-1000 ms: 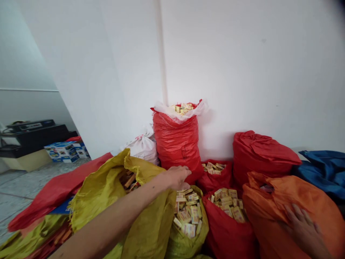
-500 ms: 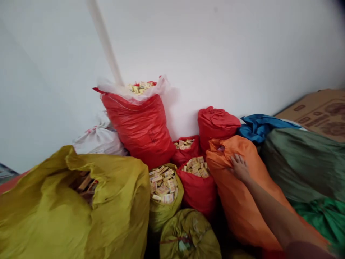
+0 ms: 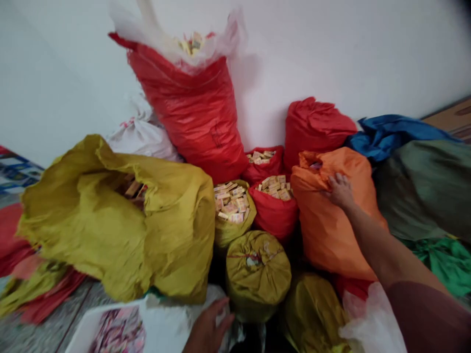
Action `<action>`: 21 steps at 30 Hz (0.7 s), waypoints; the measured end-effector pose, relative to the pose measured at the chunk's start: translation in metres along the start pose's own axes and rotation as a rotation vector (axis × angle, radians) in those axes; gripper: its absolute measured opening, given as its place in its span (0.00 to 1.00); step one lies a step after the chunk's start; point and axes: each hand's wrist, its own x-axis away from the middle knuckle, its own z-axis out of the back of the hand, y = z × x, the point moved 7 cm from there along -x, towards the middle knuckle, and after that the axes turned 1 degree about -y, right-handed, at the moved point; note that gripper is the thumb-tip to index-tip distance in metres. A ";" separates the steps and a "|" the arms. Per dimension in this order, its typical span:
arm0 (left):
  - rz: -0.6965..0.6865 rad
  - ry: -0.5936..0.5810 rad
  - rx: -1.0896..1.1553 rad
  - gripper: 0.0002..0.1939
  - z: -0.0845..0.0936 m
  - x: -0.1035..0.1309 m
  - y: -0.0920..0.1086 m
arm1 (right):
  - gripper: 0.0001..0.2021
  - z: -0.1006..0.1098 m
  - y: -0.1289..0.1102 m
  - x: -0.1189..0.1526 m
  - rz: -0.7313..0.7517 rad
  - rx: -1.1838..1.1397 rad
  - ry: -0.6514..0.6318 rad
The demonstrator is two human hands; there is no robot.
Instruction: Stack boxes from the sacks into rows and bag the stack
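Observation:
My right hand (image 3: 340,190) rests on the upper side of a full orange sack (image 3: 338,230), its fingers spread over the cloth near the gathered top. At the bottom edge, my left hand (image 3: 210,327) is partly in view, with thumb and fingers apart and nothing seen between them. Just left of it stands a white tub (image 3: 81,333) holding many small pink and purple packets (image 3: 121,329). A tied olive-yellow sack (image 3: 263,274) stands beyond my left hand. The large yellow sack (image 3: 172,220) gapes at its top, with small boxes partly showing inside.
A tall red sack (image 3: 191,113) leans by the wall, lined with clear plastic. Small boxes fill an open yellow sack (image 3: 232,230) and a red sack (image 3: 275,211). Dark green (image 3: 423,191) and blue (image 3: 397,135) sacks lie at right. Loose cloths (image 3: 51,289) cover floor at left.
The view has tilted down, so the sacks sit higher and the tub has appeared. My left hand has come into view at the bottom. My right hand stays on the orange sack.

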 end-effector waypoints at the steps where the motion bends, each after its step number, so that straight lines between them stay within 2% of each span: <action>1: -0.002 0.076 0.018 0.28 0.012 0.000 -0.005 | 0.38 -0.001 0.001 0.001 -0.002 0.016 -0.006; 6: 0.166 0.590 0.048 0.31 0.091 0.014 -0.029 | 0.39 0.001 0.008 0.005 0.028 0.093 -0.036; 8: 0.207 0.789 0.052 0.37 0.115 0.024 -0.036 | 0.40 -0.003 0.010 0.004 0.051 0.141 -0.075; 10: 0.210 0.900 0.042 0.45 0.130 0.029 -0.040 | 0.42 -0.005 0.012 0.002 0.066 0.154 -0.080; 13: 0.182 0.881 0.041 0.52 0.137 0.022 -0.044 | 0.48 -0.006 0.013 -0.002 0.042 0.104 -0.071; 17: 0.146 0.870 0.088 0.56 0.141 0.003 -0.040 | 0.53 -0.003 0.012 -0.006 -0.020 0.011 -0.083; 21: 0.176 0.812 0.168 0.58 0.135 -0.019 -0.039 | 0.50 0.003 0.007 -0.006 -0.005 -0.083 -0.022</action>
